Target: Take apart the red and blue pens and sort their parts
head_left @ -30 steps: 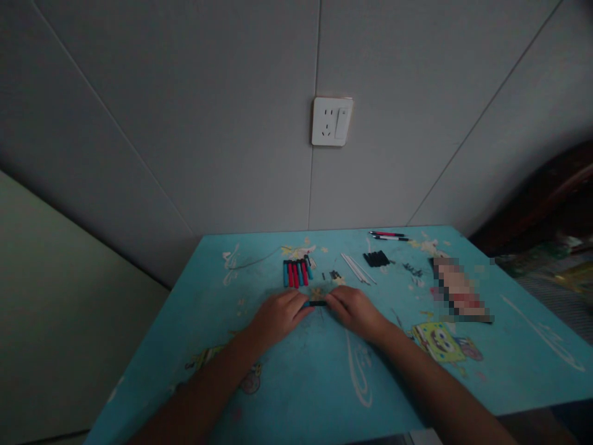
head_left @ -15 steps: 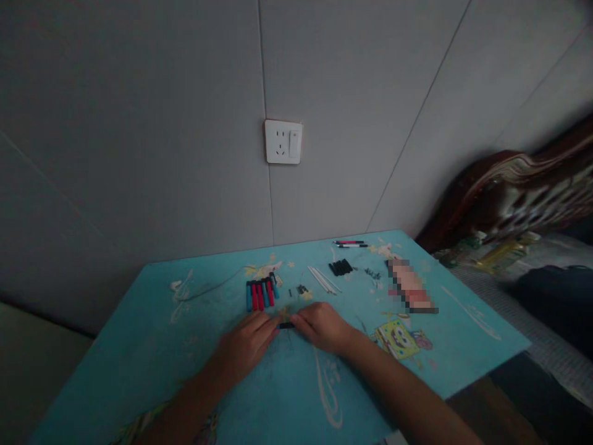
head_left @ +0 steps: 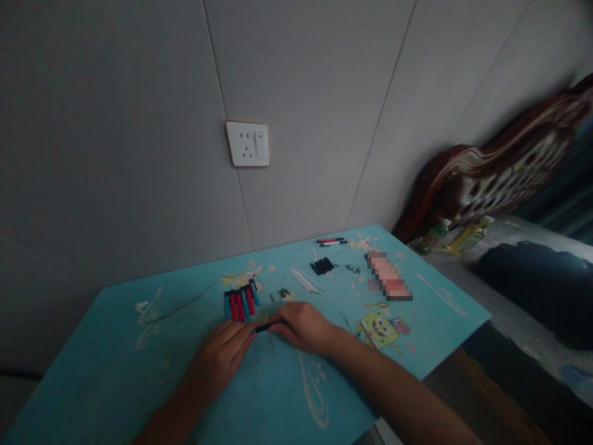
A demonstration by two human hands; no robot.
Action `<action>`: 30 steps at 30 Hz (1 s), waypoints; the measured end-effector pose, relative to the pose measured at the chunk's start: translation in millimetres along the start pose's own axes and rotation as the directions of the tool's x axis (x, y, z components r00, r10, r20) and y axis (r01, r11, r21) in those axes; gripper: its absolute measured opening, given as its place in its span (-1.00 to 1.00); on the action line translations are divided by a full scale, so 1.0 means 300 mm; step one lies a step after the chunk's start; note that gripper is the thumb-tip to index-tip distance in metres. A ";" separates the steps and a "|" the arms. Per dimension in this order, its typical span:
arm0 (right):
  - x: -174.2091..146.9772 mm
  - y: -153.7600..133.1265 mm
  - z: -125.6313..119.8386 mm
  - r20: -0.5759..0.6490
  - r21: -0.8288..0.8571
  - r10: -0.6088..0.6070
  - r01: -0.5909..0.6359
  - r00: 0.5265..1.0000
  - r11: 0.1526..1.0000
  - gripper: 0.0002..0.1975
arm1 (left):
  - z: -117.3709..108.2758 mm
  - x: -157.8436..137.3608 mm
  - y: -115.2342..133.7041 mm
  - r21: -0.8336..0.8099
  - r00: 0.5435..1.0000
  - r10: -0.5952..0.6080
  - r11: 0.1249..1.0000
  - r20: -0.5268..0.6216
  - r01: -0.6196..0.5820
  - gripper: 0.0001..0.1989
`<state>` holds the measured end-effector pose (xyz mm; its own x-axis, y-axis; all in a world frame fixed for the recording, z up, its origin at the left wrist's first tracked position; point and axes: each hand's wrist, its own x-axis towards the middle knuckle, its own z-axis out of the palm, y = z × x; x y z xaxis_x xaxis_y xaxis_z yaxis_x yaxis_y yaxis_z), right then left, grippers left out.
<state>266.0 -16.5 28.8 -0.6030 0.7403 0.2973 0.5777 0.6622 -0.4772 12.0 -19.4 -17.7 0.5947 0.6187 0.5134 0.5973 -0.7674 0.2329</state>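
Note:
My left hand (head_left: 226,347) and my right hand (head_left: 299,324) meet above the near middle of the table. Between their fingertips they pinch a short black pen part (head_left: 264,327), one hand at each end. It lies slightly tilted, its right end higher; the fingers hide both its ends. Just beyond my left fingers lies a row of red and blue pen barrels (head_left: 239,304) with black ends. Several tiny dark pieces (head_left: 284,293) are scattered behind my right hand. Farther back are thin white refills (head_left: 306,280) and a cluster of black pen pieces (head_left: 322,266).
The blue table (head_left: 152,346) stands against a grey wall with a socket plate (head_left: 248,144). Two slim pens (head_left: 331,241) lie at its back edge. More small dark parts (head_left: 353,269) and a blurred pinkish flat object (head_left: 389,276) lie at right. Beyond are a bed headboard (head_left: 463,176) and bottles (head_left: 470,236).
The view has turned to the right, so the table and wall appear farther left. Both hands still grip the black pen part, which now looks more tilted.

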 end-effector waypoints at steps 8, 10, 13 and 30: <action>-0.002 0.003 -0.002 0.038 -0.199 0.011 -0.004 0.999 0.980 -0.61 | 0.008 -0.010 0.010 0.086 0.999 0.052 0.995 -0.012 -0.051 -0.64; -0.004 0.004 0.005 0.044 -0.218 0.012 -0.002 0.999 0.976 -0.57 | 0.007 -0.006 0.019 0.121 0.998 0.060 0.991 -0.020 -0.057 -0.67; -0.003 0.004 0.006 0.062 -0.195 -0.014 0.026 0.998 0.980 -0.56 | 0.008 0.002 0.030 0.172 0.999 0.048 0.984 -0.012 -0.046 -0.69; -0.036 0.303 -0.169 -0.421 -0.345 0.734 -0.842 0.533 0.414 -0.63 | 0.014 0.006 0.012 0.135 0.998 0.023 0.990 0.058 -0.030 -0.65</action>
<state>352.9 41.6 24.3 0.3343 0.9293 0.1569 0.9368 -0.3095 -0.1630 17.5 -20.2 -19.4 0.6381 0.6099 0.4699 0.6463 -0.7560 0.1035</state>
